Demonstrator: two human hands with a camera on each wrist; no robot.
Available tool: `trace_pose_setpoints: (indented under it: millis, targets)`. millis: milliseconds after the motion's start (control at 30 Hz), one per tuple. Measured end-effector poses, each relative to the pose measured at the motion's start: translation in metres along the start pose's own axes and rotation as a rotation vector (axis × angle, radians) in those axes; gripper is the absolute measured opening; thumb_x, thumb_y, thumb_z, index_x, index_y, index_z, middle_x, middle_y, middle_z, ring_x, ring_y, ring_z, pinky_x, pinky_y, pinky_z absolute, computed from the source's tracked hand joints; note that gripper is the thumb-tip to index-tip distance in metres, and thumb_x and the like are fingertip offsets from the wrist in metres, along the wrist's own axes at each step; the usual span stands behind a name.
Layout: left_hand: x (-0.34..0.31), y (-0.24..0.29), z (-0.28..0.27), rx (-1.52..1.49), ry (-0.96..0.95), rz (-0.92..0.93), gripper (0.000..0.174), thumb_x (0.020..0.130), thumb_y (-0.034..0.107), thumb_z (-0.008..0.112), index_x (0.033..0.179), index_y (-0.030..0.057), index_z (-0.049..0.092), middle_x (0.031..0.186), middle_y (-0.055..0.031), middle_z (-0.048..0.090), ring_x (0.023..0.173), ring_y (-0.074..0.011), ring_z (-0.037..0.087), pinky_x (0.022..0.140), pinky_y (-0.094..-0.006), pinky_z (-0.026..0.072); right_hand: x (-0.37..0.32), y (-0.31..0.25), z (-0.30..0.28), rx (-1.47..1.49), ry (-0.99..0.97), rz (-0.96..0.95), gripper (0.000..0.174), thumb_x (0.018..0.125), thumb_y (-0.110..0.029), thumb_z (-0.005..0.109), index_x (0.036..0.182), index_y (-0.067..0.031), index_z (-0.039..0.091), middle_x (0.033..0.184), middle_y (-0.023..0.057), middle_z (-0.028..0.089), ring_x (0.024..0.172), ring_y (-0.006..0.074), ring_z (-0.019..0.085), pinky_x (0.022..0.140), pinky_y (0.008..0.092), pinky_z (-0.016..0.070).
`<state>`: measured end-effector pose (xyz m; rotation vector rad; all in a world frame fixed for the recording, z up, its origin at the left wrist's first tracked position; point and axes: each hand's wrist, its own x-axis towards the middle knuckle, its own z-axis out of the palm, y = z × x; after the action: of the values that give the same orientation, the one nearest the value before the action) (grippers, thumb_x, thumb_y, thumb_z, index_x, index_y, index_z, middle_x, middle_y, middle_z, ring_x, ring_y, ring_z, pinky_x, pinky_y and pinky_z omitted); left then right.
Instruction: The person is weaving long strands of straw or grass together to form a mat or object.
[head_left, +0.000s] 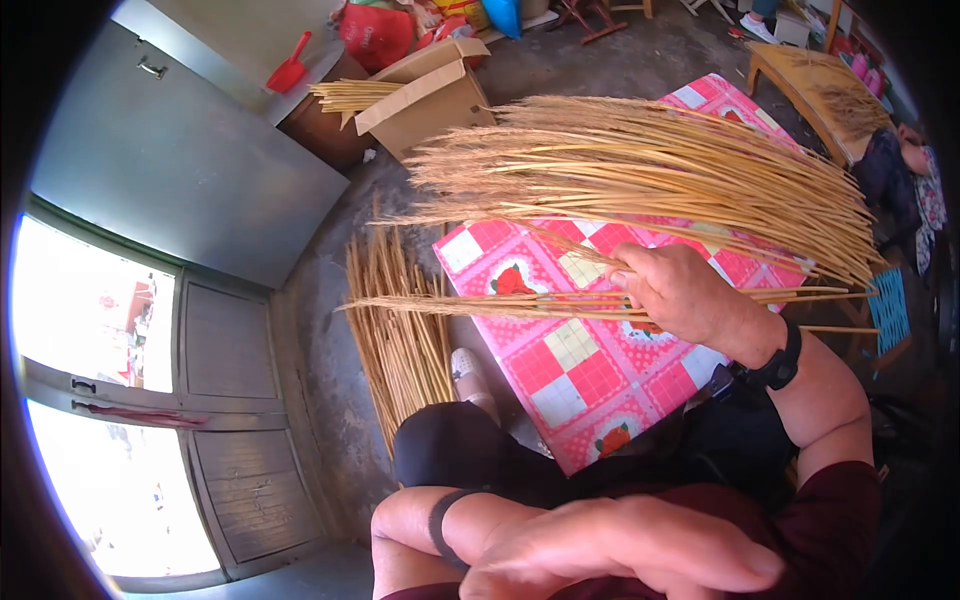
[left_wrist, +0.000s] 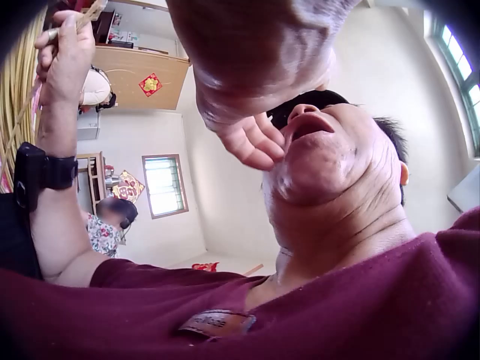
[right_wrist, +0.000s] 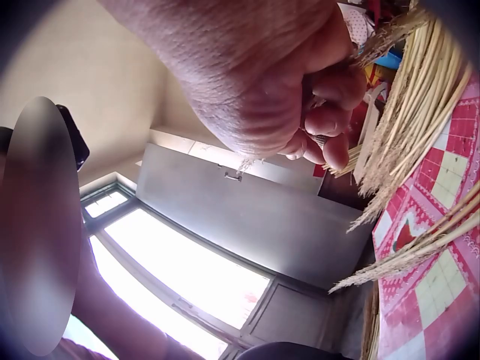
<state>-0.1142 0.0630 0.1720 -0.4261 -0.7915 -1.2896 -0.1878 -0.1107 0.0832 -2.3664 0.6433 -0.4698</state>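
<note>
My right hand (head_left: 675, 295) is over the table, fingers curled round a dried reed stalk with a feathery head (head_left: 572, 244). In the right wrist view, that plume (right_wrist: 394, 34) sticks out past the thumb side of the fingers. Under the hand, a few loose reeds (head_left: 480, 304) lie across the tablecloth, heads to the left. Just beyond lies a big heap of reeds (head_left: 650, 165), cut ends to the right. My left hand (head_left: 620, 545) is raised close to the head camera. In the left wrist view, the left fingers (left_wrist: 251, 141) are loosely bent beside the mouth and chin, holding nothing.
A pink checked tablecloth (head_left: 570, 370) covers the table. On the floor to the left lies another reed bundle (head_left: 400, 340), near a shoe. An open cardboard box (head_left: 430, 100) stands behind it. A blue woven seat (head_left: 888, 312) and another person (head_left: 900, 180) are at right.
</note>
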Motion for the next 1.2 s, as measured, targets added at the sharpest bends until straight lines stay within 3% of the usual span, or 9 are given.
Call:
trace_pose_setpoints:
  millis: [133, 233, 300, 367, 467, 600, 900, 1100, 1200]
  targets:
    - [0.004, -0.012, -0.017, -0.024, -0.133, 0.071, 0.099, 0.084, 0.062, 0.054, 0.141, -0.0086, 0.017, 0.09, -0.0256, 0.058, 0.08, -0.0281, 0.059, 0.066, -0.0355, 0.0481, 0.0, 0.001, 0.001, -0.022, 0.005, -0.001, 0.019, 0.09, -0.015, 0.053, 0.103, -0.0016, 0.056, 0.068, 0.0166, 0.061, 0.064, 0.0324, 0.062, 0.056, 0.042, 0.0464]
    - [0.018, 0.013, -0.011, 0.096, -0.218, -0.22, 0.085, 0.086, 0.057, 0.054, 0.14, -0.0009, 0.024, 0.097, -0.0267, 0.059, 0.082, -0.0305, 0.062, 0.073, -0.04, 0.0523, -0.003, -0.009, -0.002, -0.055, -0.076, -0.101, 0.023, 0.086, -0.015, 0.058, 0.105, -0.0025, 0.057, 0.068, 0.0149, 0.061, 0.06, 0.0283, 0.062, 0.054, 0.0387, 0.0471]
    - [0.004, 0.048, 0.001, 0.54, -0.078, -0.457, 0.057, 0.093, 0.041, 0.055, 0.129, -0.0011, 0.043, 0.101, -0.022, 0.062, 0.085, -0.0259, 0.065, 0.072, -0.0421, 0.053, -0.01, -0.011, -0.009, -0.07, -0.041, -0.12, 0.032, 0.082, -0.015, 0.061, 0.112, -0.0037, 0.057, 0.069, 0.0138, 0.061, 0.059, 0.0267, 0.062, 0.053, 0.0377, 0.0479]
    - [0.022, 0.062, -0.007, 1.017, 0.081, -0.661, 0.023, 0.093, 0.023, 0.058, 0.092, 0.0021, 0.066, 0.081, -0.0093, 0.065, 0.068, -0.0108, 0.058, 0.063, -0.0235, 0.0469, -0.013, -0.02, -0.015, -0.057, -0.027, -0.035, 0.047, 0.079, -0.013, 0.063, 0.124, -0.0068, 0.055, 0.068, 0.012, 0.058, 0.058, 0.0255, 0.061, 0.052, 0.0367, 0.0493]
    - [0.029, 0.063, -0.058, 1.273, 0.627, -0.69, 0.013, 0.092, 0.014, 0.059, 0.088, 0.0022, 0.063, 0.068, 0.0001, 0.058, 0.053, -0.0056, 0.05, 0.049, -0.019, 0.0406, -0.009, -0.006, -0.023, -0.161, 0.197, -0.137, 0.016, 0.091, -0.022, 0.053, 0.096, -0.0061, 0.056, 0.066, 0.0173, 0.058, 0.06, 0.0375, 0.06, 0.051, 0.0461, 0.0453]
    - [0.03, 0.062, -0.08, 1.437, 0.743, -0.447, 0.013, 0.092, 0.014, 0.06, 0.092, 0.0005, 0.059, 0.069, -0.0022, 0.058, 0.049, -0.0062, 0.048, 0.044, -0.0205, 0.0396, -0.008, -0.009, -0.024, -0.118, 0.434, -0.309, 0.016, 0.091, -0.021, 0.054, 0.096, -0.0057, 0.055, 0.064, 0.0171, 0.058, 0.058, 0.0371, 0.059, 0.051, 0.046, 0.0453]
    - [0.019, 0.051, -0.093, 1.231, 0.692, -0.384, 0.009, 0.093, 0.009, 0.055, 0.091, 0.0013, 0.058, 0.076, -0.0057, 0.063, 0.051, -0.0087, 0.054, 0.046, -0.0207, 0.0429, -0.032, -0.04, -0.024, -0.202, 0.075, -0.069, 0.023, 0.091, -0.024, 0.054, 0.103, -0.004, 0.053, 0.068, 0.0166, 0.061, 0.061, 0.0366, 0.062, 0.054, 0.0453, 0.0475]
    - [0.029, 0.061, -0.082, 1.157, 0.653, 0.006, 0.011, 0.094, 0.011, 0.053, 0.089, 0.0027, 0.057, 0.072, -0.0054, 0.062, 0.053, -0.0103, 0.056, 0.051, -0.0232, 0.0483, -0.032, -0.052, -0.03, 0.057, 0.21, -0.147, 0.042, 0.092, -0.032, 0.054, 0.123, -0.0056, 0.043, 0.081, 0.0174, 0.065, 0.072, 0.0356, 0.065, 0.063, 0.0426, 0.0508]
    - [0.035, 0.075, -0.077, 1.085, 0.669, 0.101, 0.01, 0.095, 0.011, 0.052, 0.09, 0.0035, 0.056, 0.066, -0.0043, 0.058, 0.053, -0.0114, 0.056, 0.051, -0.0244, 0.05, -0.029, -0.049, -0.026, 0.187, 0.238, -0.137, 0.031, 0.094, -0.031, 0.053, 0.112, -0.0048, 0.051, 0.074, 0.0159, 0.064, 0.066, 0.0341, 0.064, 0.058, 0.0417, 0.0492]
